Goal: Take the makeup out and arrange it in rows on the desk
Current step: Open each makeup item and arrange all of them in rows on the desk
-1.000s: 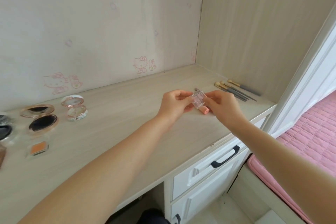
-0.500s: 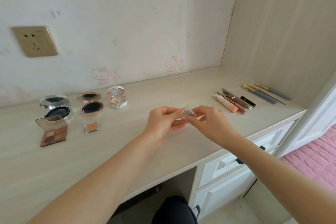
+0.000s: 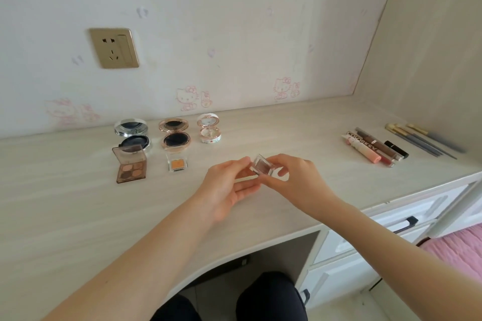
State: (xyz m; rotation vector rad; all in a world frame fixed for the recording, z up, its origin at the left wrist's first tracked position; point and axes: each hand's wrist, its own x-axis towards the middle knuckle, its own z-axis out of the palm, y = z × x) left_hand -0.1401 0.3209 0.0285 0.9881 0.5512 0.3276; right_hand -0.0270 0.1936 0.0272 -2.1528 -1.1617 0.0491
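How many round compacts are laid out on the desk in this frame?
3, all open, in the back row: a silver compact at left, a rose-gold compact in the middle, a small white compact at right. None looks hidden.

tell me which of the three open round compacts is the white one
The rightmost compact, smallest of the three; the silver compact and rose-gold compact show dark insides.

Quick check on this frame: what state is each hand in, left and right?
Left hand: pinching the small clear eyeshadow case from its left side.
Right hand: pinching the same case from its right side.
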